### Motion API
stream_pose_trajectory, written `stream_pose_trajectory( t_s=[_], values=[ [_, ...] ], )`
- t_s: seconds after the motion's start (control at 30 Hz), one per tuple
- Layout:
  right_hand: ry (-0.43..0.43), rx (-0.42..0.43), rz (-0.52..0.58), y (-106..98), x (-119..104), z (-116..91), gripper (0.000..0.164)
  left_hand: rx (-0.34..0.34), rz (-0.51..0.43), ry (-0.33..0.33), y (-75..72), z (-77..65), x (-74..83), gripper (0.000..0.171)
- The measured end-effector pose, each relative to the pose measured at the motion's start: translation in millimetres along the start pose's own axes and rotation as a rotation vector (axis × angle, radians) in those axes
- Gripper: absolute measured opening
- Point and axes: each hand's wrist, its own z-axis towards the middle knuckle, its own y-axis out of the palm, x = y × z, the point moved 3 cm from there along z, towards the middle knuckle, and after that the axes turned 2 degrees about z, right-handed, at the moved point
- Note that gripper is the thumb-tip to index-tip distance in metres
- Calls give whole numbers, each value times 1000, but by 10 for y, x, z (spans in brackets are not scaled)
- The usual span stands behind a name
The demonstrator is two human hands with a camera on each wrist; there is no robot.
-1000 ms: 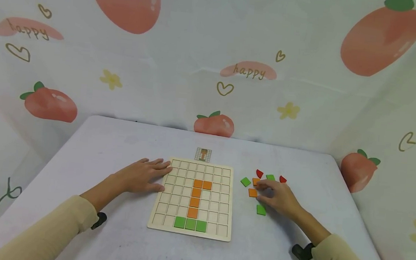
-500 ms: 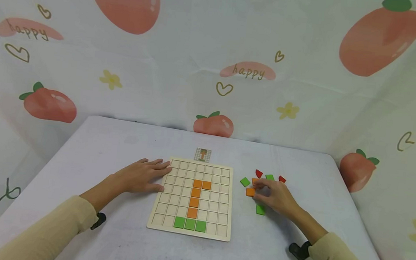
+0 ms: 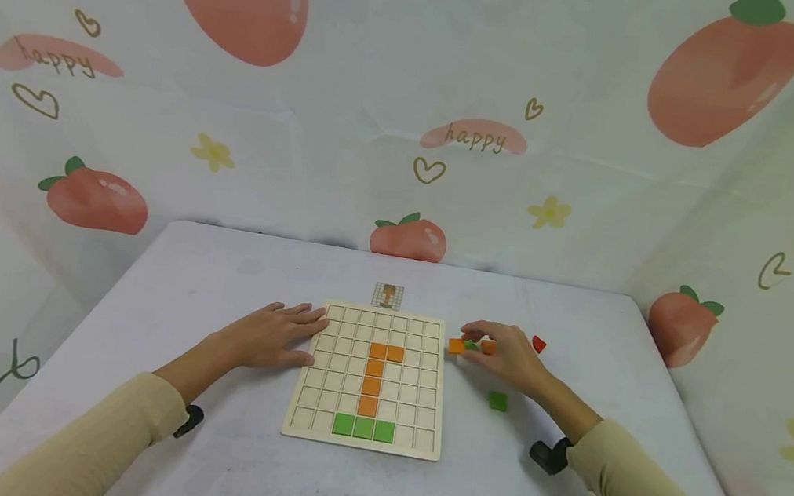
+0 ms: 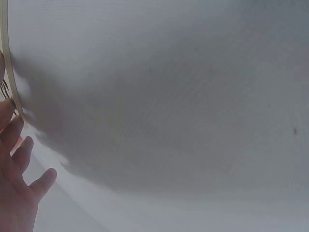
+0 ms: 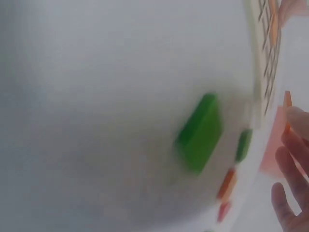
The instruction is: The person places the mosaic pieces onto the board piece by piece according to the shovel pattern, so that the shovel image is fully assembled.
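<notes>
A square wooden grid board [image 3: 418,415] lies flat mid-table, with orange tiles [image 3: 371,386] in a column plus one beside its top, and a row of green tiles [image 3: 363,427] below. My left hand [image 3: 276,337] rests at the board's left edge, fingers spread, fingertips touching the rim. Just beyond the board's right edge, my right hand [image 3: 508,356] pinches an orange square tile [image 3: 456,346] between thumb and fingers. In the right wrist view that orange tile [image 5: 287,104] stands edge-on at the fingertips. Under and behind this hand lie a green tile [image 3: 471,347] and another orange tile [image 3: 488,347], partly hidden.
A small picture card [image 3: 388,295] lies behind the board. To the right are a loose green tile [image 3: 498,401] and a red piece [image 3: 539,344]. A printed cloth backdrop [image 3: 320,155] rises at the table's far edge.
My right hand first slid the orange tile slightly left along the table, then took hold of it and moved left and away, toward the board. My left hand has stayed still.
</notes>
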Motion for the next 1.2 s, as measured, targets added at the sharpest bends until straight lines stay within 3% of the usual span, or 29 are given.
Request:
stream_pose_trajectory(
  t_s=[0.3,0.6,0.9,1.2],
  values=[
    [14,-16,6,277,-303,341,34,-2,-23,-3,-13,-2,10,69],
    [20,-57,6,614,-534,531,33,3,-23,2,-23,-5,15,68],
    [49,-54,-15,763,-610,642,30,-6,-21,-10,-2,-3,1,69],
    [107,-106,-53,841,-590,708,32,1,-20,-1,-11,-9,7,69]
  ],
)
